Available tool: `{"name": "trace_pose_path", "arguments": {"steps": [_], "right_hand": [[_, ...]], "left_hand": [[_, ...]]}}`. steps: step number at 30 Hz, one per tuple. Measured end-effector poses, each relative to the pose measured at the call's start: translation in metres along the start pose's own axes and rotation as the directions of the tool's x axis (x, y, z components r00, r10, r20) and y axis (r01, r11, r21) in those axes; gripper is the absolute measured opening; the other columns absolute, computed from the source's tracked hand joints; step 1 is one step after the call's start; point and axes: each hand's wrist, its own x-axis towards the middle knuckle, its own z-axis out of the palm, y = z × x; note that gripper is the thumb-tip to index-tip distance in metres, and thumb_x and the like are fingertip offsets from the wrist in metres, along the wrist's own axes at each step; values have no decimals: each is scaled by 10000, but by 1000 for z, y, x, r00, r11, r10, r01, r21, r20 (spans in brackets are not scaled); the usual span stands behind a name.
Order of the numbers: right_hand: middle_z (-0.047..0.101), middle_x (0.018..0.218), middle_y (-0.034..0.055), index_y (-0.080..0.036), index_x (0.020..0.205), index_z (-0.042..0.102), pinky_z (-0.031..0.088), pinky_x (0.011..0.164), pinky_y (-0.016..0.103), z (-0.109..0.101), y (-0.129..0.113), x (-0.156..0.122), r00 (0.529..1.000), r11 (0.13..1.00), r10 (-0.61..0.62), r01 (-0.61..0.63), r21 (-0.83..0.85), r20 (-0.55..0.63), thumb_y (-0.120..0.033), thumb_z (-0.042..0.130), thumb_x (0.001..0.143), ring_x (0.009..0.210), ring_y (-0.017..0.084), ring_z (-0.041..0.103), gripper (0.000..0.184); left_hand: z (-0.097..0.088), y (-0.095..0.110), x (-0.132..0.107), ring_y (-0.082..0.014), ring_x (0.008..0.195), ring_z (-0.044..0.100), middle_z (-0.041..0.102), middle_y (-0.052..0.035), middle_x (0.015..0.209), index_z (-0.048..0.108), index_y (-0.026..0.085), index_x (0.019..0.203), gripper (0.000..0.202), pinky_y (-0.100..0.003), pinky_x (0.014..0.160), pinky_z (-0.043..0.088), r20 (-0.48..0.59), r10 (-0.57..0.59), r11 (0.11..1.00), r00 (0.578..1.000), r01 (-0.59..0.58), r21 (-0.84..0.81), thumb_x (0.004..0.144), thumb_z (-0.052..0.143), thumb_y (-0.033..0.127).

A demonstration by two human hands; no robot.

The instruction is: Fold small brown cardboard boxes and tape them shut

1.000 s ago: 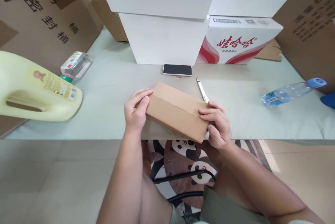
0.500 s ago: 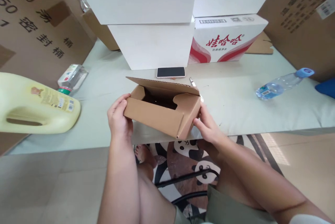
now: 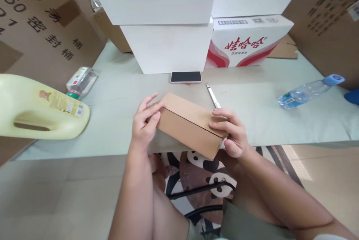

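A small brown cardboard box is tilted near the table's front edge, its lid lying down over the top with a thin dark gap along the near side. My left hand grips the left end, thumb on the front and fingers near the lid's edge. On the right end, my right hand rests its fingertips on the lid, the thumb low by the end. A utility knife lies just behind the box, close to my right fingers. What is inside the box is hidden.
A phone lies before the white boxes. To the left are a yellow jug and a clear bottle with a green cap. A water bottle lies at right. Large cartons stand on both sides.
The box's lid has swung down over the opening. Both hands shifted to the right, and my right fingers moved onto the lid. The knife behind the box shows more fully.
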Motion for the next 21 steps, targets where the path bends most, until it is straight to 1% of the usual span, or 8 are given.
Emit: {"name": "trace_pose_path", "arguments": {"steps": [2,5,9,12,14,17,19,21], "right_hand": [[611,1221,105,-267,1137,727,532,923,501,-1,2,0,1000,1000,3,-3,-17,-4,-399,480,938,1090,298,618,344],[583,1277,84,-301,1107,750,530,935,479,-2,5,-4,997,998,64,-64,3,-32,-357,483,942,1138,289,606,319],[569,1341,77,-337,1283,644,493,1033,520,-1,12,-12,941,952,300,-283,119,-155,-501,412,970,1271,306,551,423],[549,1439,92,-330,1420,515,500,1040,514,4,19,-18,845,840,534,-528,128,-18,-532,432,978,1299,300,552,492],[388,1604,84,-347,1518,394,480,1079,515,8,22,-21,806,795,579,-591,138,119,-560,442,976,1397,305,476,584],[59,1717,5,-384,1595,205,429,1145,522,14,22,-23,823,798,542,-567,203,171,-647,407,955,1546,303,241,721],[8,1718,-11,-391,1611,107,414,1159,531,16,21,-21,844,816,519,-537,215,136,-718,384,921,1556,302,213,812],[49,1717,1,-392,1613,17,395,1170,543,17,20,-18,856,832,509,-517,200,93,-776,351,889,1549,305,237,885]], "left_hand": [[-1,3,2,-251,1246,619,670,-59,1333,802,263,1010,244,-437,1051,516,45,-36,999,998,34,35,871,602,283],[-1,4,3,-251,1183,653,707,-67,1264,813,244,953,243,-442,1019,535,22,-83,995,996,81,60,841,601,277],[-9,-3,3,-246,1193,648,727,-49,1240,818,250,925,244,-426,1060,504,-98,-180,983,979,182,14,794,613,270],[-17,-14,3,-249,1226,635,742,-52,1211,814,239,915,252,-419,1105,462,-280,-279,960,919,257,-113,767,612,261],[-17,-20,4,-253,1232,633,751,-58,1189,808,226,922,257,-415,1117,445,-355,-325,943,876,271,-195,755,616,260],[-9,-21,5,-255,1156,665,769,-61,1114,797,206,934,270,-397,1018,506,-417,-415,907,809,333,-258,762,608,294],[-2,-20,5,-257,1060,693,773,-73,1062,785,190,947,308,-360,844,556,-411,-525,849,745,432,-303,787,592,368],[3,-19,4,-250,977,703,770,-88,1035,776,179,972,397,-314,706,544,-347,-607,792,715,512,-331,822,569,483]]}}
